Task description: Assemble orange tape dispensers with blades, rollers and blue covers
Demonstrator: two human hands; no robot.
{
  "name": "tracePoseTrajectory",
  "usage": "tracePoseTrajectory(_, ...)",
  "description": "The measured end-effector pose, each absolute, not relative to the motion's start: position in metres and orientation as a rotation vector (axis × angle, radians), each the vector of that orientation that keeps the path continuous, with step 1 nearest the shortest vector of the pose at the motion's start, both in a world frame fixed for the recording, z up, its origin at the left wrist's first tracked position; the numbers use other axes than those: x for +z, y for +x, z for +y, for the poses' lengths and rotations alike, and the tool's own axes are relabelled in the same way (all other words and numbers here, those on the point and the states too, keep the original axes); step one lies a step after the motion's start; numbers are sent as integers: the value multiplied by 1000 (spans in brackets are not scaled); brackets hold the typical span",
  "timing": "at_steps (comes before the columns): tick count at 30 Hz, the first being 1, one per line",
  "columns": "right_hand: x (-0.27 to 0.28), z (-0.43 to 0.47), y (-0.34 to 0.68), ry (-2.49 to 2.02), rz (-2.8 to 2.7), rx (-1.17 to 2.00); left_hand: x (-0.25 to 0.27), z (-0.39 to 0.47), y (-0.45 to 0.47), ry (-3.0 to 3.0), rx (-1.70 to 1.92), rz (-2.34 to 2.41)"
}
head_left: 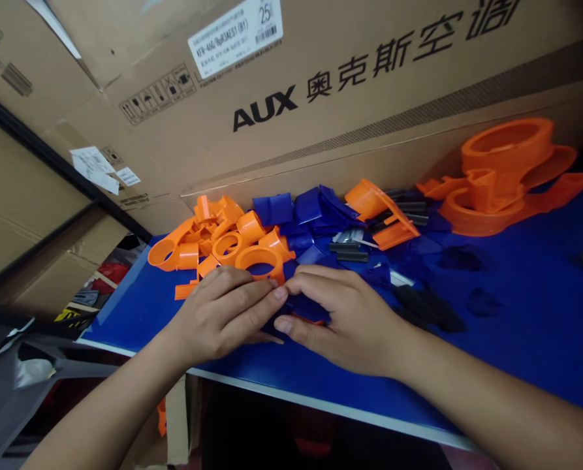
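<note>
My left hand [225,316] and my right hand [343,320] meet over the front part of the blue table, their fingertips touching. The left fingers are pressed together and bent slightly downward, covering whatever is beneath them. My right hand is curled, thumb and fingers closing from the side. Between the right thumb and fingers shows a dark blue surface with a thin orange edge [313,319]; its shape is mostly hidden. Just beyond my left hand lies a pile of orange plastic ring-shaped parts [227,245]. Dark blue curved plastic pieces [315,207] are heaped behind both hands.
Large orange ring parts [509,173] are stacked at the right rear. Black strips [431,310] lie beside my right forearm, and short black pieces [348,252] lie farther back. A big cardboard box [350,124] walls off the rear. The blue table's pale front edge [340,410] runs below my hands.
</note>
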State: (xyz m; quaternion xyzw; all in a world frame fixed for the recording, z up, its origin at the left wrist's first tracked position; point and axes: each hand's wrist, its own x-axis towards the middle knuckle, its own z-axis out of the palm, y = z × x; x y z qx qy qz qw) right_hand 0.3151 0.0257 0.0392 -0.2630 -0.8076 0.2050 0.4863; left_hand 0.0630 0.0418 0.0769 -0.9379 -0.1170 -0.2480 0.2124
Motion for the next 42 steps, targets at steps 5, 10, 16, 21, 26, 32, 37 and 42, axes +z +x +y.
tracePoseTrajectory(5,37,25,314,-623,-1934,490,74,40,62,-2579,-697,-324)
tracePoseTrajectory(10,37,25,311,-691,-1885,542,68,39,62,-2574,-698,-339)
tracePoseTrajectory(16,40,28,310,-905,-1777,808,68,45,72,-2652,-649,-404)
tracePoseTrajectory(21,39,33,310,-1017,-1529,1159,69,47,80,-2597,-575,-384)
tracePoseTrajectory(26,46,34,311,-1077,-1113,1542,68,47,88,-2568,-545,-356)
tracePoseTrajectory(32,61,35,316,-1235,-847,1666,67,48,95,-2568,-521,-359)
tracePoseTrajectory(37,61,37,316,-1206,-818,1707,67,48,99,-2541,-464,-348)
tracePoseTrajectory(42,57,38,316,-1198,-790,1730,70,45,103,-2500,-394,-325)
